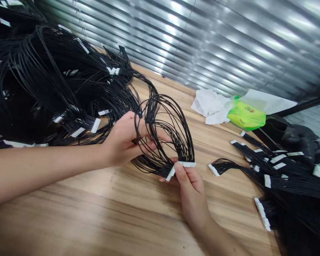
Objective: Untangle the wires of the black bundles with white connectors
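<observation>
As the head camera looks down across a wood-grain table [138, 209] backed by a ribbed metal wall panel [229, 42], black wire dominates the scene: a huge heap of wire harnesses [42, 81] sprawls over the whole left side and runs out of frame, its white connectors [95, 125] poking out here and there. Over on the right sits a much smaller batch of harnesses [282, 177], lying looser, with its own connectors showing. So the count stands heavily left, lightly right, with a single wire harness [162, 135] up in the hands between the two. Past it, a crumpled white tissue [209, 106] and a lime-green wipes packet [245, 115] sit near the far edge, with a black plastic bag [290, 133] bulging beyond the table. Now to the hands! The left hand [120, 140] is half open, fingers spread and threaded into the harness, with the thin wires bowing out in a wide, airy loop and no knot visible from here. The right hand [192, 193] has a firm pinch, thumb pressed on the white connector [185, 164] at the harness's near end, where a second white connector [170, 173] meets it at an angle. The wires fan out neatly from those plastic housings, side by side.
</observation>
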{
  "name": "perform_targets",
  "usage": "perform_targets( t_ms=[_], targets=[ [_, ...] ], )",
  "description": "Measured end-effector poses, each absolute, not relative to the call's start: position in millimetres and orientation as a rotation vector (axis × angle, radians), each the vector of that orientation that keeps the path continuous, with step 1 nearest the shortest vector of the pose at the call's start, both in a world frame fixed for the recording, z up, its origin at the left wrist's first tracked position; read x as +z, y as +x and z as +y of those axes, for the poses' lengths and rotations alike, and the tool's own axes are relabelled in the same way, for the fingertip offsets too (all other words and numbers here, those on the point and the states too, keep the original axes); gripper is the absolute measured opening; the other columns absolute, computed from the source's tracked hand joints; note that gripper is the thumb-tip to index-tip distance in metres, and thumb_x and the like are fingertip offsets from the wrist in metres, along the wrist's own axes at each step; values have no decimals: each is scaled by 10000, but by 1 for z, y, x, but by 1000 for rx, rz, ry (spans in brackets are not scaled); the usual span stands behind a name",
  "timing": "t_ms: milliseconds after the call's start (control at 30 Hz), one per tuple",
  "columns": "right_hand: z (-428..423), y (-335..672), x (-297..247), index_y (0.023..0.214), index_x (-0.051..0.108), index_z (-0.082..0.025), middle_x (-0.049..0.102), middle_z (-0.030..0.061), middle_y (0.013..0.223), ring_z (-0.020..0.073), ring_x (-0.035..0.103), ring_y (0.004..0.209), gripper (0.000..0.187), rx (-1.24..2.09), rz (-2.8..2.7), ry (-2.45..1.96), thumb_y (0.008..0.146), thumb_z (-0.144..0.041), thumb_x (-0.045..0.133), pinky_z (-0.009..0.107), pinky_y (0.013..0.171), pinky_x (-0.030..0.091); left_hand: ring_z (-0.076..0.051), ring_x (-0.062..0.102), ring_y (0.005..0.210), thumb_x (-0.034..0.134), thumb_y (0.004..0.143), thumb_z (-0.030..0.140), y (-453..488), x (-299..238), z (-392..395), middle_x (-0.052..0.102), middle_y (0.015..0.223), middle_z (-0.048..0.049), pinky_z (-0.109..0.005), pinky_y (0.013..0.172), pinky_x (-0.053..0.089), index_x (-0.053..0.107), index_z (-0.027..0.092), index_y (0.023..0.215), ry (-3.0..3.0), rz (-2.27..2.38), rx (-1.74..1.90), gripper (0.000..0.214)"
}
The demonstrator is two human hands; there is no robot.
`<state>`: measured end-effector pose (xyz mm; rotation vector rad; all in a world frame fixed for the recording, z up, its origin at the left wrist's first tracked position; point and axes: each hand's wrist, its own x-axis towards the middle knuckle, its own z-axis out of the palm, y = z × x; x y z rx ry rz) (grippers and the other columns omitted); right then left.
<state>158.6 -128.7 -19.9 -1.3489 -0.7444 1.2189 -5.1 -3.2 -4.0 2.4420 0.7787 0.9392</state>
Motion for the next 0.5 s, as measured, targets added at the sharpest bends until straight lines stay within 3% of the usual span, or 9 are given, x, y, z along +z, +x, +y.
perform_targets(
  t_ms=[267, 500],
  targets=[
    [-128, 158, -13, 837, 716, -217, 649, -16, 561, 150, 584, 545, 254, 1255, -793, -1320, 838, -454, 625, 292, 588, 511, -136, 573, 810, 480, 958, 291, -3, -2, 1, 701, 864, 43, -321, 787, 317, 673, 332, 1075, 2611, 693, 1024, 230],
    [-129, 159, -18, 761, 690, -215, 659, -21, 601, 130, 585, 541, 227, 1249, -733, -1292, 838, -423, 640, 260, 559, 511, -130, 561, 731, 541, 874, 225, -3, 6, -3, 689, 739, 22, -306, 751, 376, 709, 239, 882, 2512, 612, 1000, 168]
  ],
)
